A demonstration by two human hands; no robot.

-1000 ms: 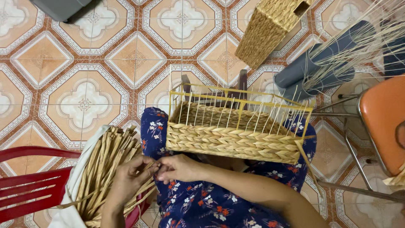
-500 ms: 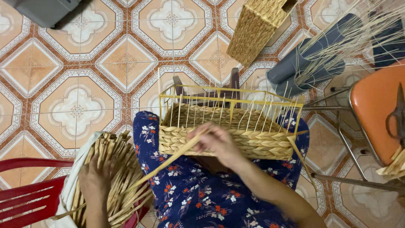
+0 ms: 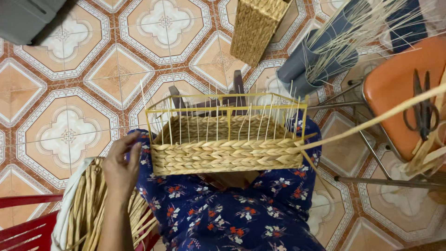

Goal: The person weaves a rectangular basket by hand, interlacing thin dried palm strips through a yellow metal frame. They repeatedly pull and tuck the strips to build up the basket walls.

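A: Left hand (image 3: 121, 162) sits at the near left corner of the half-woven basket (image 3: 227, 155), fingers loosely curled, the fingertips brushing the blue floral cloth over the lap (image 3: 232, 218) just beside the braided wall; I can't tell whether it grips anything

B: And the basket itself?

A: It rests on the lap, braided straw low down, thin uprights standing along a yellow wire frame (image 3: 223, 100) above the weave

B: The right hand?

A: Out of the picture. One long flat strand (image 3: 371, 122) runs taut from the basket's right corner up and away to the right edge, crossing in front of the orange chair (image 3: 395, 88)

B: What's under the left forearm?

A: A bundle of straw strips (image 3: 86, 209) lying on white cloth, propped on a red plastic chair (image 3: 23, 227)

B: Anything else around?

A: Dark scissors (image 3: 422, 109) on the orange seat, a finished woven basket (image 3: 255, 25) upside down on the tiled floor (image 3: 69, 93), and grey tubes (image 3: 306, 60) with thin pale stalks fanning out of them
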